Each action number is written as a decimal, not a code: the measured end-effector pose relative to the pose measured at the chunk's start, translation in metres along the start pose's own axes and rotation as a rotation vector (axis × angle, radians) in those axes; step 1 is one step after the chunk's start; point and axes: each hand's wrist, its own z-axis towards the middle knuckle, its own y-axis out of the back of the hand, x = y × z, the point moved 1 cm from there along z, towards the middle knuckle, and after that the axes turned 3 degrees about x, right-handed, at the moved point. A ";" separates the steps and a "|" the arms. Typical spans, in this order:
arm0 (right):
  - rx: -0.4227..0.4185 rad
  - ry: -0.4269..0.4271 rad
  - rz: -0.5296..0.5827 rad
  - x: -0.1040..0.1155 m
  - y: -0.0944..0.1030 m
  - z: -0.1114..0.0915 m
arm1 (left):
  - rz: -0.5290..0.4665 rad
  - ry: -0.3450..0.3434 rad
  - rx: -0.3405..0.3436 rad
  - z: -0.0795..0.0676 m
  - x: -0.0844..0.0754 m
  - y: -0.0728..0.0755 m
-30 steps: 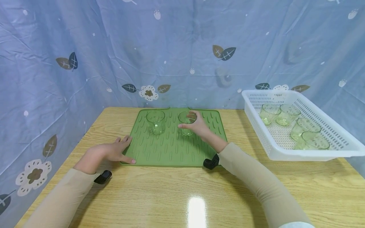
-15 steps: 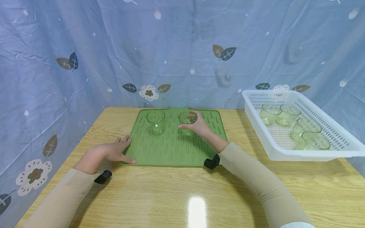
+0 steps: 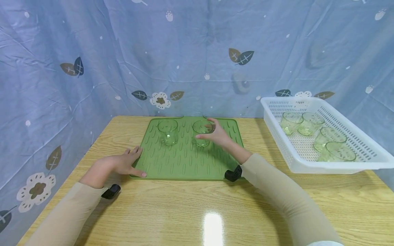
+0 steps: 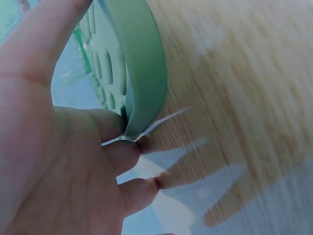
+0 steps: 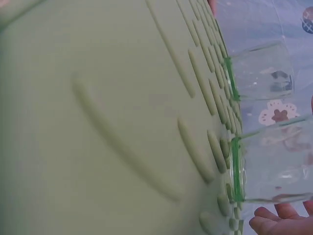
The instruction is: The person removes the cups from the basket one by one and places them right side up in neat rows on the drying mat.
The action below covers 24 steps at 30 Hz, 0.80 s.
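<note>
Two clear, green-tinted drinking glasses stand side by side on a green ridged mat (image 3: 181, 160). My right hand (image 3: 220, 135) is spread loosely about the right glass (image 3: 200, 142), thumb in front and fingers behind. In the right wrist view, its fingers (image 5: 281, 224) lie just below that glass (image 5: 274, 166), slightly apart from its wall. The left glass (image 3: 168, 133) stands untouched. My left hand (image 3: 126, 163) rests at the mat's front left corner, fingers straight, thumb on the mat. In the left wrist view, fingertips of the left hand (image 4: 73, 147) meet the mat's raised edge (image 4: 146, 63).
A white perforated plastic basket (image 3: 292, 164) stands on the right of the wooden table (image 3: 172, 212), with several more green-tinted glasses (image 3: 311, 123) inside. A blue patterned curtain (image 3: 197, 61) hangs behind and to the left.
My right hand has loosened around the right glass and shifted slightly to the right, away from it. The glass stays in place. The left hand has not moved.
</note>
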 end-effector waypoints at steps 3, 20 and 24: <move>0.001 -0.002 -0.016 0.000 0.004 -0.003 | 0.003 0.002 0.000 0.000 0.000 0.000; 0.023 -0.007 -0.041 -0.002 0.027 -0.022 | -0.026 -0.013 0.003 -0.001 0.002 0.000; 0.036 0.021 -0.074 -0.001 0.035 -0.028 | -0.028 -0.010 0.002 -0.001 0.002 0.000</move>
